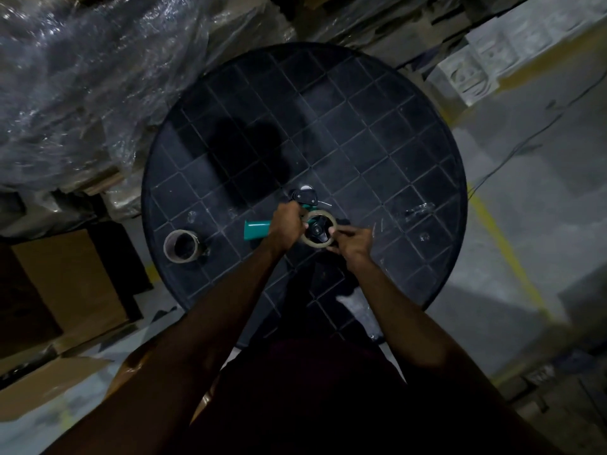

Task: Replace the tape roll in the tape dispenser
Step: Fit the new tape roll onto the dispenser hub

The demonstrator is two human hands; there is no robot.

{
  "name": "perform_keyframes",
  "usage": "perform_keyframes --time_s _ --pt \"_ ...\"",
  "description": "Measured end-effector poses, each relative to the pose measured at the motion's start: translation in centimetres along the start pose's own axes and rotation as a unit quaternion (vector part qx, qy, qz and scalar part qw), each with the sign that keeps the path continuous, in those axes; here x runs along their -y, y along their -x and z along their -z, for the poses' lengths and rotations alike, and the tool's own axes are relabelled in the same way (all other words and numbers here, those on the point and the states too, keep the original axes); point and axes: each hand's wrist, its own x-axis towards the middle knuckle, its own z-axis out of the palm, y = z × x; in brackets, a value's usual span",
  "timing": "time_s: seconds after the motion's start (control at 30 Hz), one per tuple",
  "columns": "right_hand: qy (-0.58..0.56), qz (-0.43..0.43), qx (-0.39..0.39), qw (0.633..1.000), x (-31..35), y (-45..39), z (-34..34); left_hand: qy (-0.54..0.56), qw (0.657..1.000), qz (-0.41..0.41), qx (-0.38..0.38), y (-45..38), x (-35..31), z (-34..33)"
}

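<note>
Gripping the tape dispenser (303,208) mid-body, the left hand (286,227) is closed around it where the green handle (257,230) meets the frame. Handle sticks out to the left past the knuckles; the dispenser's black head end points away from the person, just past the hand.

Right hand (350,243) is closed on the tape roll (319,229), fingers pinching its right rim. The roll sits around the dispenser's black hub (317,230) (fully seated or not, cannot tell in this light). Roll is pale and translucent-looking, face-up to the camera.

Both hands are over the near-centre of the round black table (377,126), whose top has a grid of raised lines. Whether the dispenser touches the tabletop is unclear.

A brown cardboard core (181,246) stands on the table near its left edge, well apart from the hands.

Around the table: plastic-wrapped bulk (82,77) at upper left, flattened cardboard (69,284) on the floor at left, yellow floor line (512,257) at right.
</note>
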Motion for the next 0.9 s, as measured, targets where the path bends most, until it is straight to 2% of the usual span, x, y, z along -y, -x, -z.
perform_keyframes --time_s 0.23,0.37,0.5,0.63,0.77,0.83,0.87,0.9 --pt "-0.026 -0.011 -0.03 0.999 -1.2 0.5 -0.6 -0.051 0.998 -0.015 0.019 -0.9 -0.1 -0.1" --pt "-0.022 -0.023 -0.032 0.999 -0.4 1.0 -0.5 -0.078 0.995 -0.024 0.064 0.0 -1.9 1.4" --pt "-0.069 -0.051 -0.011 0.996 -0.4 1.5 -0.1 -0.087 0.984 -0.072 0.135 -1.1 0.2 0.1" --pt "-0.092 -0.057 -0.038 0.993 -0.9 1.2 -0.6 -0.069 0.983 -0.071 0.157 0.3 -0.7 1.4" --pt "-0.142 -0.08 -0.036 0.986 -0.8 0.7 -0.8 -0.068 0.983 -0.067 0.155 -0.4 -0.7 1.4" --pt "-0.205 -0.111 -0.04 0.972 -1.1 0.3 -0.6 -0.067 0.991 -0.068 0.097 -1.2 0.4 0.8" --pt "-0.203 -0.114 -0.04 0.972 -1.2 0.0 -0.7 -0.089 0.991 -0.071 0.069 -1.9 1.5 -0.1" --pt "-0.195 -0.113 -0.041 0.973 -1.4 -0.1 -0.7 -0.102 0.988 -0.083 0.079 -2.6 2.5 -0.8"
